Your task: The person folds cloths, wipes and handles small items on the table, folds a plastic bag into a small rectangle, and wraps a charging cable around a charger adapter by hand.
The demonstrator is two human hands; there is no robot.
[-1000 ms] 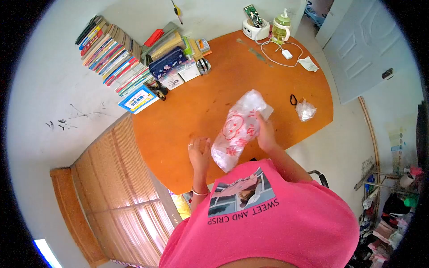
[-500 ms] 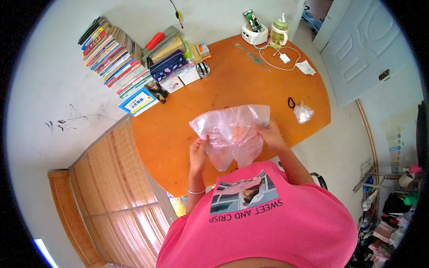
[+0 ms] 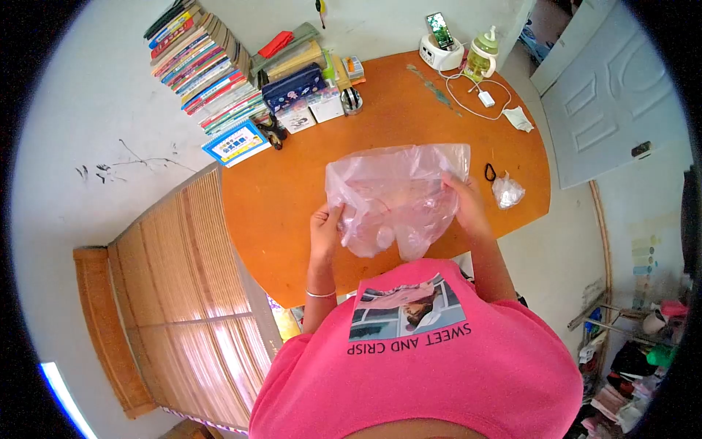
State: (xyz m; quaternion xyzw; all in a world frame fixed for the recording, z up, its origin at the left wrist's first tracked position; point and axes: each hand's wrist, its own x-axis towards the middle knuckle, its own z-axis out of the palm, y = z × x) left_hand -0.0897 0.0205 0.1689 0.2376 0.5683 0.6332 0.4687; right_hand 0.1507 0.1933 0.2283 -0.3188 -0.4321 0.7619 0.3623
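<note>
A thin, see-through pinkish plastic bag (image 3: 398,194) is spread out between my hands, above the near part of the orange table (image 3: 292,175). My left hand (image 3: 325,227) pinches its left side, with the fingers curled in. On the opposite side, my right hand (image 3: 464,201) grips the bag's edge, thumb over the plastic. Two handle-like ends of the bag hang toward my pink shirt. Right of my right hand lie a small crumpled clear plastic bundle (image 3: 508,192) and a black loop (image 3: 490,172).
A tall stack of books (image 3: 201,66) stands at the back left, beside a blue pencil case (image 3: 294,86) and a desk calendar (image 3: 236,143). At the back right are a phone (image 3: 439,31) on a white stand, a green bottle (image 3: 482,55) and a white cable with charger (image 3: 485,99).
The bag has been pulled wider and flatter between my hands, and my right hand has moved outward. The whole view has shifted slightly.
</note>
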